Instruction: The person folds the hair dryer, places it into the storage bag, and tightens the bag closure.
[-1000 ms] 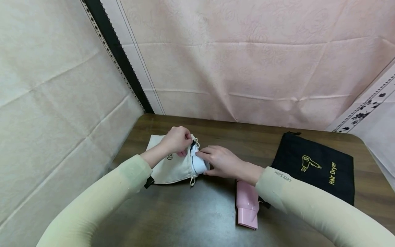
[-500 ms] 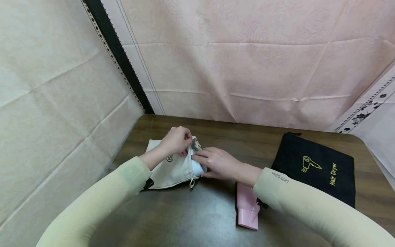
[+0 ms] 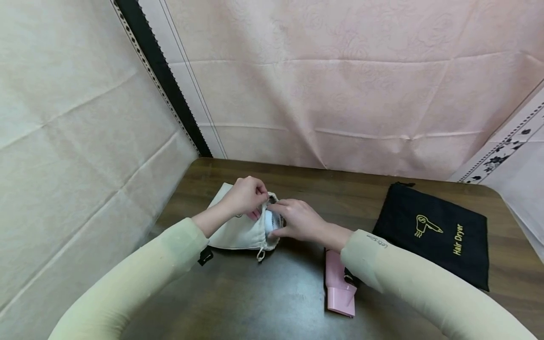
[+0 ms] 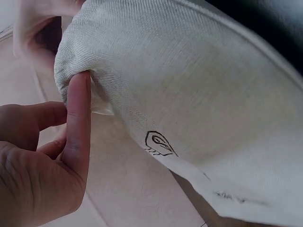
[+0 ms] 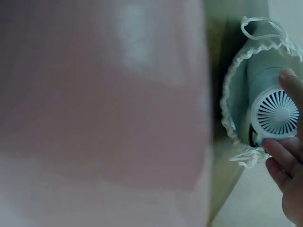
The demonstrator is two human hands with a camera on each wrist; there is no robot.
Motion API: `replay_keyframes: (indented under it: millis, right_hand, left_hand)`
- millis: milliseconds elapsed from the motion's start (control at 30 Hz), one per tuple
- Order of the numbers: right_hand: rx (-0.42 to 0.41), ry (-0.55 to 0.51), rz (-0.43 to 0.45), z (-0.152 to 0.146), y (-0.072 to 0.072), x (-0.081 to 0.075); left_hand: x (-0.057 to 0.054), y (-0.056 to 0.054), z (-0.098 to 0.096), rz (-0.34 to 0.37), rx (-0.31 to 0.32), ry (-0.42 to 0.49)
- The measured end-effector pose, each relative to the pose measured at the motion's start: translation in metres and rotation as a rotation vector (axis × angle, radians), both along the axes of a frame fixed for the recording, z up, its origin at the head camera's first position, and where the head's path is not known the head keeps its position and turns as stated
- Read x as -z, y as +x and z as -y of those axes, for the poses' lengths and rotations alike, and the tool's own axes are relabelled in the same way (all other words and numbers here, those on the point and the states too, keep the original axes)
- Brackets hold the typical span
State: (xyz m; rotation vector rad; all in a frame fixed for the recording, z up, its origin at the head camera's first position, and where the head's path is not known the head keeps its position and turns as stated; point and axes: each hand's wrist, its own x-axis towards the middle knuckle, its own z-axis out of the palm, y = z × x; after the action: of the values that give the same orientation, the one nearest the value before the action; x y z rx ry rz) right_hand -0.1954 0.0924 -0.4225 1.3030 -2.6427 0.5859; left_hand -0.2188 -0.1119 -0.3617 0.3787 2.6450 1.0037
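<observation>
A cream drawstring bag [image 3: 244, 234] lies on the table, its mouth turned to the right. My left hand [image 3: 247, 193] pinches the far side of the mouth; in the left wrist view its thumb and fingers [image 4: 79, 113] hold the cloth edge. Inside the mouth sits a pale blue-white hair dryer [image 5: 265, 78], with its round slotted grille [image 5: 279, 113] facing out. My right hand [image 3: 301, 220] grips this grille end, thumb on one side and fingers on the other. The rest of the dryer is hidden in the bag.
A pink hair dryer [image 3: 340, 283] lies under my right forearm and fills much of the right wrist view. At the right lies a black bag [image 3: 437, 222] lettered "Hair Dryer". A black plug [image 3: 206, 256] lies by my left sleeve.
The pale hair dryer has slid left, deeper into the bag, with my right hand following. The bag's mouth has come farther over it, and the bag has turned slightly. My left hand keeps its pinch.
</observation>
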Motion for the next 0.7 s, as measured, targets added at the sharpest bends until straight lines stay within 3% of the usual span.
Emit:
replay_keyframes:
  millis: [200, 367, 533, 700]
  right_hand:
    - [-0.022, 0.071, 0.024, 0.006, 0.003, 0.003]
    - [-0.057, 0.092, 0.123, 0.005, 0.003, 0.003]
    - [-0.087, 0.058, 0.228, -0.007, -0.005, -0.003]
    - [-0.031, 0.084, 0.25, -0.022, -0.019, -0.012]
  left_hand:
    - [-0.001, -0.001, -0.003, 0.006, -0.014, 0.027]
    - [0.0, -0.002, -0.001, 0.02, -0.015, 0.022]
    - [0.005, 0.0, 0.001, 0.027, 0.042, -0.025]
    - [0.008, 0.004, 0.001, -0.017, 0.083, -0.061]
